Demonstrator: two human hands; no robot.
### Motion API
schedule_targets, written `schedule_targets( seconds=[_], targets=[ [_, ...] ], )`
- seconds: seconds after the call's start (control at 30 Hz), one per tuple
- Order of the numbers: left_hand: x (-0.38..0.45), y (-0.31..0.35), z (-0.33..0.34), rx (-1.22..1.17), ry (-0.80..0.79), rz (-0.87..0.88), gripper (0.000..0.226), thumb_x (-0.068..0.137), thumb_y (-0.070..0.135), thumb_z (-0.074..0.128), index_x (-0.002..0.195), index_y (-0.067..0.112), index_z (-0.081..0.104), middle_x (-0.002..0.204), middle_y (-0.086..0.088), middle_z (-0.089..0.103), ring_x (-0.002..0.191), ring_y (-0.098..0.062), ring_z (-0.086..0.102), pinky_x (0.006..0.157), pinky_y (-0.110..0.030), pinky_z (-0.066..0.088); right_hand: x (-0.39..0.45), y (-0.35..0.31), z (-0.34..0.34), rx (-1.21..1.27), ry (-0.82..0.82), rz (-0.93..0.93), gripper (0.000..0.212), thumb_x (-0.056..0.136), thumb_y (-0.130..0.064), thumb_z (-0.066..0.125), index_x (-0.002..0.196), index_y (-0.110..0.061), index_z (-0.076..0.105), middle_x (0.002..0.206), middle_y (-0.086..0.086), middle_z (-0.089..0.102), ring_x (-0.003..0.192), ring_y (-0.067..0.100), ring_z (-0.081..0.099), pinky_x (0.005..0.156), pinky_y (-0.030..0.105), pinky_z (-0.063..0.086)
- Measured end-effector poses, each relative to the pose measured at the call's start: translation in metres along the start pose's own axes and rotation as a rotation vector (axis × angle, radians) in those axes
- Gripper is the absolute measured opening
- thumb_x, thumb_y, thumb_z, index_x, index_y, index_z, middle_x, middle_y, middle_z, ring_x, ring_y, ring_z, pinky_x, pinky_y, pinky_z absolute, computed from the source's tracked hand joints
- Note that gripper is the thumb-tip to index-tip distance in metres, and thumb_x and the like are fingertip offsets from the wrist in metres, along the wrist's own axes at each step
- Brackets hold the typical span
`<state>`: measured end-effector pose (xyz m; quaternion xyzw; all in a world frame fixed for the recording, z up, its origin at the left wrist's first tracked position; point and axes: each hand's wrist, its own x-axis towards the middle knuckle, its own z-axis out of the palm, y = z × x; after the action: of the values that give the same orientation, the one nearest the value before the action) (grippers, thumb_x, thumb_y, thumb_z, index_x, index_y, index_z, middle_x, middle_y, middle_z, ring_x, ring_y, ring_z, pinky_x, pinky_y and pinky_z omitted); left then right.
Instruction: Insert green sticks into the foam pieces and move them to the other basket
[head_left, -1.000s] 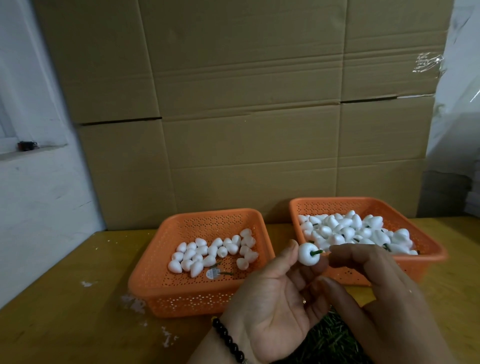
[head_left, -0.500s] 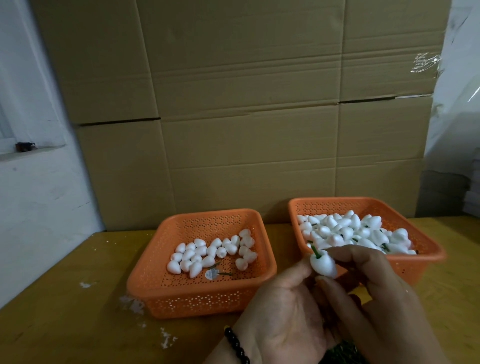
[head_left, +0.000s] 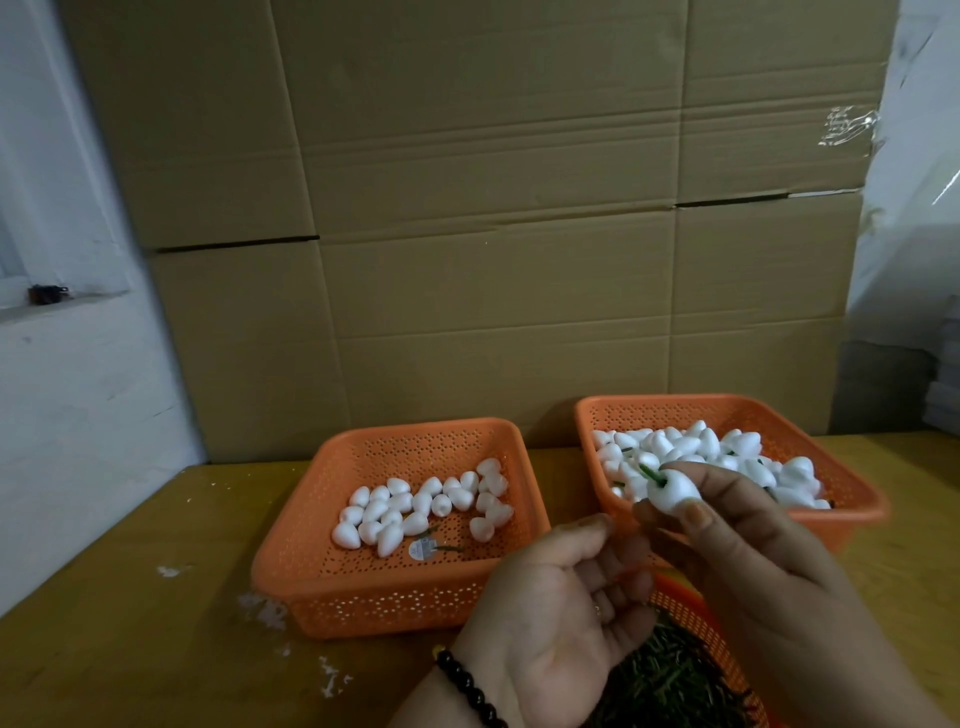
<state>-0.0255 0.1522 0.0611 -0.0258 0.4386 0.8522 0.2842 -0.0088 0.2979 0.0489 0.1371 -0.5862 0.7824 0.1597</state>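
My right hand (head_left: 753, 551) pinches a white foam piece (head_left: 675, 491) with a short green stick (head_left: 650, 474) poking out of its top, just in front of the right orange basket (head_left: 852, 483). That basket is heaped with foam pieces, some showing green sticks. My left hand (head_left: 561, 608) is palm up below it, fingers loosely curled and holding nothing. The left orange basket (head_left: 311, 566) holds several plain foam pieces (head_left: 415, 506) and one piece with a stick (head_left: 423, 548).
A round orange tray (head_left: 691, 608) with a pile of green sticks (head_left: 670, 675) lies under my hands at the bottom edge. Stacked cardboard boxes (head_left: 467, 208) wall off the back of the yellow table (head_left: 130, 597). White foam crumbs (head_left: 260, 610) lie by the left basket.
My right hand took the stuck foam piece from my left fingers, turned the stick upward and carried it toward the right basket. My left hand let go and dropped back, palm up.
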Motion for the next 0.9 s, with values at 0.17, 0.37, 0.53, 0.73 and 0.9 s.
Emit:
schedule_targets(
  seconds=[0.17, 0.37, 0.53, 0.73, 0.9],
  targets=[
    [-0.003, 0.003, 0.000, -0.019, 0.056, 0.015, 0.011, 0.086, 0.021, 0.056, 0.083, 0.018, 0.066, 0.080, -0.003, 0.070, 0.075, -0.018, 0.059, 0.069, -0.031, 0.043, 0.006, 0.000, -0.003, 0.171, -0.008, 0.165, 0.029, 0.086, -0.025, 0.050, 0.088, -0.010, 0.074, 0.085, 0.017, 0.064, 0.082, 0.028, 0.064, 0.075, 0.039, 0.056],
    [-0.003, 0.010, -0.003, -0.077, 0.088, 0.026, 0.015, 0.071, 0.018, 0.065, 0.085, 0.015, 0.064, 0.079, -0.005, 0.070, 0.069, -0.018, 0.060, 0.066, -0.032, 0.046, 0.017, -0.005, -0.019, 0.040, 0.177, 0.204, 0.024, 0.080, -0.029, 0.060, 0.085, -0.005, 0.065, 0.074, 0.008, 0.061, 0.069, 0.020, 0.058, 0.072, 0.038, 0.047],
    [-0.004, 0.014, -0.004, -0.108, 0.091, 0.046, 0.020, 0.064, 0.018, 0.065, 0.084, 0.015, 0.064, 0.078, -0.005, 0.070, 0.069, -0.018, 0.060, 0.065, -0.031, 0.046, 0.027, -0.001, -0.049, -0.746, 0.371, -0.029, 0.014, 0.084, -0.030, 0.066, 0.098, -0.030, 0.063, 0.092, -0.001, 0.067, 0.085, 0.017, 0.062, 0.074, 0.040, 0.050],
    [-0.003, 0.015, -0.005, -0.116, 0.102, 0.050, 0.011, 0.072, 0.016, 0.064, 0.083, 0.014, 0.064, 0.078, -0.005, 0.070, 0.068, -0.018, 0.060, 0.063, -0.031, 0.046, 0.035, 0.023, -0.090, -1.452, 0.485, -0.131, 0.028, 0.085, -0.023, 0.068, 0.112, -0.022, 0.068, 0.104, 0.014, 0.069, 0.106, 0.039, 0.052, 0.090, 0.050, 0.034],
    [-0.003, 0.014, -0.005, -0.124, 0.102, 0.047, 0.009, 0.074, 0.015, 0.063, 0.083, 0.015, 0.063, 0.077, -0.005, 0.070, 0.066, -0.018, 0.060, 0.062, -0.031, 0.047, 0.037, 0.036, -0.104, -1.617, 0.484, -0.051, 0.030, 0.091, -0.027, 0.057, 0.118, -0.021, 0.068, 0.104, 0.012, 0.071, 0.108, 0.038, 0.051, 0.093, 0.049, 0.031]
  ],
)
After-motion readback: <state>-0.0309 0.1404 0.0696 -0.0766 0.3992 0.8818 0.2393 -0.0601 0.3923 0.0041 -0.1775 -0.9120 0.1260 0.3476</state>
